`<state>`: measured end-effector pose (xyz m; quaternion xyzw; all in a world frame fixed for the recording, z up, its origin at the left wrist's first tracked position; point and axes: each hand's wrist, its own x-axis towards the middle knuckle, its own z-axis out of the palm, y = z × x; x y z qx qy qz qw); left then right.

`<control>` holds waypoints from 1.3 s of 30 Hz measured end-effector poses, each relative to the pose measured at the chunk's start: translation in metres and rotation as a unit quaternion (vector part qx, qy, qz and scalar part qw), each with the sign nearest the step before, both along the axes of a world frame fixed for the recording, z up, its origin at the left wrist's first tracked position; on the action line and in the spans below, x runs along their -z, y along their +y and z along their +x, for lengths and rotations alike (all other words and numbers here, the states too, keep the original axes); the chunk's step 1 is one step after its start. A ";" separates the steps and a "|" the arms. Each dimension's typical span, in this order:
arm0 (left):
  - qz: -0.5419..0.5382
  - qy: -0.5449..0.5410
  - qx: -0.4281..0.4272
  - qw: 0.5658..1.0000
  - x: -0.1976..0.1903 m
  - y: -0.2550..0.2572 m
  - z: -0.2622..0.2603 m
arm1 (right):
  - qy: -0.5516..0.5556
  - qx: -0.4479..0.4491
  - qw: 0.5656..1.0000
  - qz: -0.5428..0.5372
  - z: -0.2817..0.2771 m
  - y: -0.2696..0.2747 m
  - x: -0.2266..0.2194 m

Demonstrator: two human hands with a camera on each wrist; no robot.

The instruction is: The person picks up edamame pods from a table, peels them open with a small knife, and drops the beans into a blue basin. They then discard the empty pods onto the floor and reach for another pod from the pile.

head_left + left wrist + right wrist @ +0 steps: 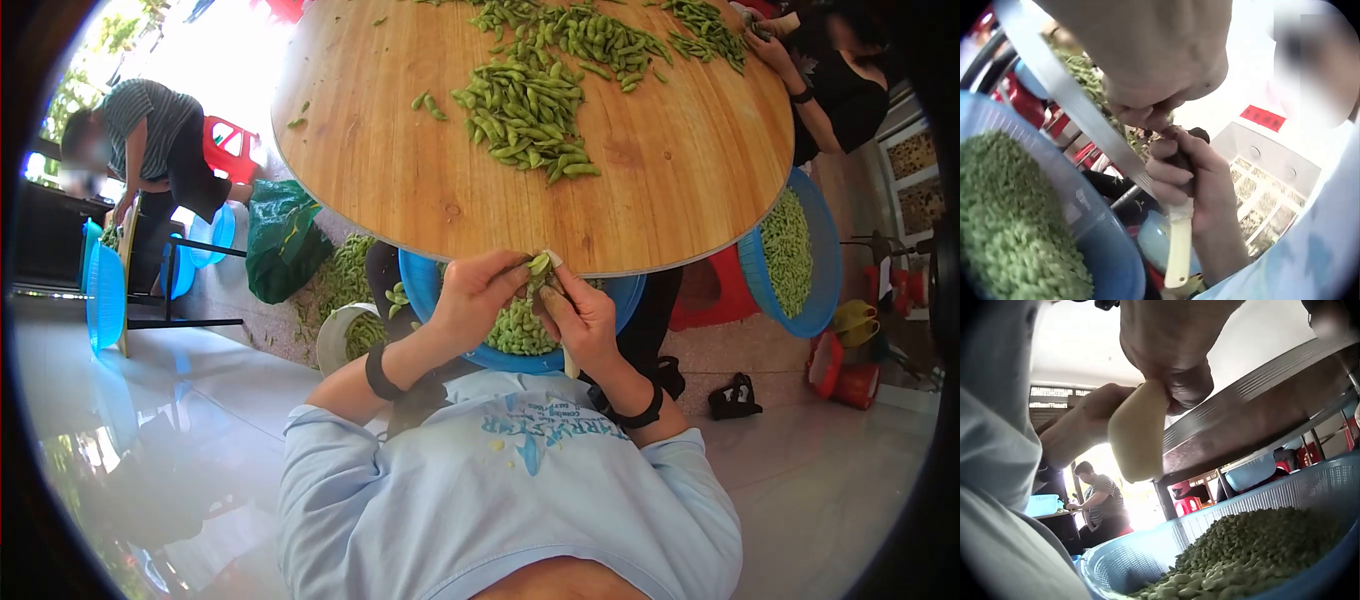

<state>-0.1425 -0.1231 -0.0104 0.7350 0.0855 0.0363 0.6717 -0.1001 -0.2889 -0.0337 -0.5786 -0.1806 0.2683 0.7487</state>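
Note:
Over the near edge of the round wooden table [370, 130], my left hand [468, 300] pinches a green soybean pod [540, 266] between thumb and fingers. Close against it, my right hand [590, 325] grips a tool by its cream handle [1179, 253]; the tool's working end is hidden among the fingers. The fingertips of both hands meet at the pod. Below them sits a blue basket [1147, 540] holding a heap of shelled green beans [520, 328]. Piled soybean pods [525, 115] lie on the tabletop beyond the hands.
A second blue basket of beans [788, 255] stands at the right, near a red stool [715, 290]. Left of my knees are a pale bucket [335, 340], loose pods on the floor and a green sack [283, 240]. Two other people work nearby, one at the table's right.

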 end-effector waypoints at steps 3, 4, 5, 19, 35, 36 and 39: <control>0.178 -0.110 0.008 0.978 -0.005 -0.004 0.000 | -0.217 0.080 0.968 -0.095 0.004 0.006 0.008; 0.232 -0.159 0.015 0.960 -0.006 -0.005 0.000 | -0.289 0.123 0.944 -0.096 0.008 0.007 0.010; 0.233 -0.159 0.017 0.959 -0.007 -0.006 -0.001 | -0.359 0.165 0.913 -0.097 0.010 0.008 0.011; 0.199 -0.072 0.049 0.976 -0.011 -0.007 -0.022 | -0.491 0.073 0.853 -0.163 0.005 0.006 0.006; 0.533 -0.144 0.001 0.834 -0.032 0.143 0.096 | -0.511 0.051 0.842 -0.162 0.014 0.007 0.002; 0.533 -0.121 -0.012 0.838 -0.023 0.144 0.118 | -0.515 0.049 0.840 -0.163 0.014 0.005 0.001; 0.545 -0.081 -0.033 0.834 -0.006 0.146 0.150 | -0.517 0.034 0.838 -0.170 0.015 -0.003 0.000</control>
